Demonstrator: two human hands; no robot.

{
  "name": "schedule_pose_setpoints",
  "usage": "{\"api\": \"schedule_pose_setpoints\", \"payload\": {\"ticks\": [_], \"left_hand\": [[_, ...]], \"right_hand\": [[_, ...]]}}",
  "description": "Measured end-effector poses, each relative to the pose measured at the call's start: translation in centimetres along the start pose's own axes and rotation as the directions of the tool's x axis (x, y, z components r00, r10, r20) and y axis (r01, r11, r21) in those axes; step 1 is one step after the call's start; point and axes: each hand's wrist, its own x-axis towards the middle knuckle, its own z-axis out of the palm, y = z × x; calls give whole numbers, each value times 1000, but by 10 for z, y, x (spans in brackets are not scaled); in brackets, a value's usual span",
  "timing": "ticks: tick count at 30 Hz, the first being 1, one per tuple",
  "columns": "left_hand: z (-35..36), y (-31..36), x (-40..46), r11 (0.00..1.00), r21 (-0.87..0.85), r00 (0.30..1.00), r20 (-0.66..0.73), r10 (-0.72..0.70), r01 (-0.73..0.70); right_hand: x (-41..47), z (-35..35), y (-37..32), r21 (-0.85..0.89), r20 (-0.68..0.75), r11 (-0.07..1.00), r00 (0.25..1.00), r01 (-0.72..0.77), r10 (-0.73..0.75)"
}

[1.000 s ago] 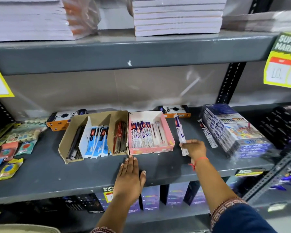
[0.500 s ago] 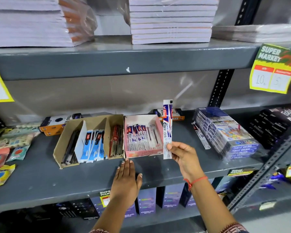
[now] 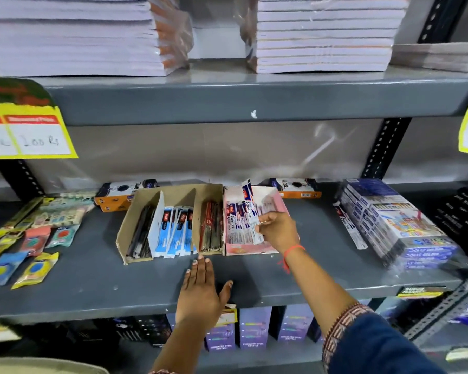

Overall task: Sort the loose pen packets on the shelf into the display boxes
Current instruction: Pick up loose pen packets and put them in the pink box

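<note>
Fingers (image 3: 262, 221) of right hand (image 3: 277, 230): pinched on a white, blue and red pen packet (image 3: 250, 209), held tilted over the pink display box (image 3: 274, 209), lower end down among like packets inside. Red thread at the wrist.
Left hand (image 3: 200, 287): palm down, flat on grey shelf (image 3: 92, 279), fingers together and straight, holding nothing, tips just before the cardboard display box (image 3: 131, 220).
Cardboard display box: three compartments; dark pens left, blue-and-white packets middle, red pens right; touching pink box.
Loose pen packet (image 3: 349, 228): lying on shelf, right of pink box, against wrapped crayon boxes (image 3: 395, 222).
</note>
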Motion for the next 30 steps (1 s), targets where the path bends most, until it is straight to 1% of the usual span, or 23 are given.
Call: {"api": "schedule_pose_setpoints", "payload": {"ticks": [2,5,10,13,15,17,19,22,24,26,28,30], "left_hand": [[2,-1,1,1000,-24,1000,-20,-5,4],[4,-1,1,1000,-10,1000,-20,-2,1],[6,-2,2,1000,4,998,-60,21,-20],[8,-3,3,1000,13,998,-54,16,-16],[10,-4,4,1000,2,999,-54,4,-4],[9,-2,4,1000,-10,999,-45,1,-2],[7,0,2,1000,-5,999,-39,11,-12],[5,4,2,1000,-17,999,-53,-9,8],[5,10,2,998,-28,997,-60,-52,51],[8,21,3,996,-27,993,-77,-92,90],[12,29,3,993,-49,990,-87,-115,111],[17,30,5,995,-35,993,-69,-99,97]], "right_hand": [[13,11,0,-112,26,994,1000,6,-3],[22,25,6,-322,82,946,997,16,11],[26,35,10,-455,71,890,997,29,4],[25,29,7,-462,74,886,997,33,2],[21,16,4,-406,9,914,1000,15,-13],[15,-5,1,-334,-108,943,993,2,-41],[12,-31,4,-321,-220,947,974,-22,-52],[13,-75,24,-299,-346,947,938,-117,6],[15,-100,43,-366,-368,906,927,-212,68],[16,-119,61,-511,-355,805,927,-300,120],[18,-130,74,-624,-329,712,935,-321,133],[22,-135,81,-666,-297,677,944,-314,146]]}}
